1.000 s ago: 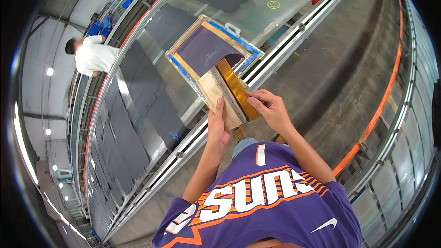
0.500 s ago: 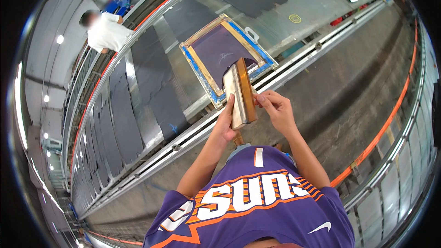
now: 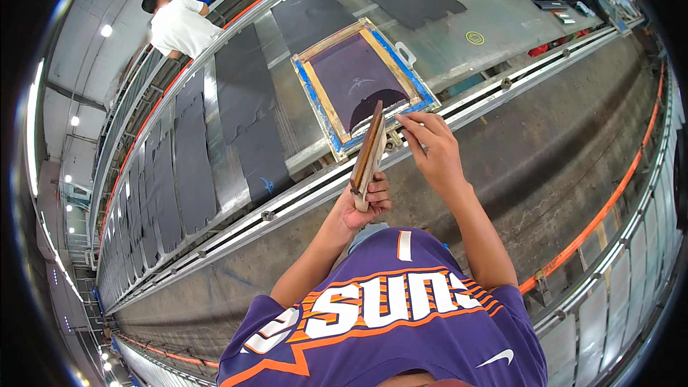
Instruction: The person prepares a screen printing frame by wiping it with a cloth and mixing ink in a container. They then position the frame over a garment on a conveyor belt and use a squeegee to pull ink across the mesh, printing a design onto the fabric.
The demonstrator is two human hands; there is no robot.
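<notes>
My left hand (image 3: 360, 208) is wrapped round the pale wooden handle of a screen-printing squeegee (image 3: 368, 154). The squeegee is tilted up on edge, its amber blade side showing. My right hand (image 3: 433, 143) hovers just right of it, thumb and fingertips drawn into a pinch; whether anything small is between them I cannot make out. Beyond both hands, a wooden printing screen (image 3: 313, 80) edged with blue tape lies on the long table. Its purple mesh carries a small pale drawing, and dark ink with a curved edge pools at the near end, partly behind the squeegee.
Dark fabric pieces (image 3: 247, 93) lie in a row along the metal-topped table (image 3: 444, 43). A metal rail (image 3: 315, 185) runs along its near edge. A person in a white shirt (image 3: 183, 27) stands across the table. Behind me on the right is an orange-edged rail (image 3: 595, 222).
The squeegee has turned in my left hand, from its broad wooden face to a narrow edge-on view. My right hand has come away from its side and moved slightly up.
</notes>
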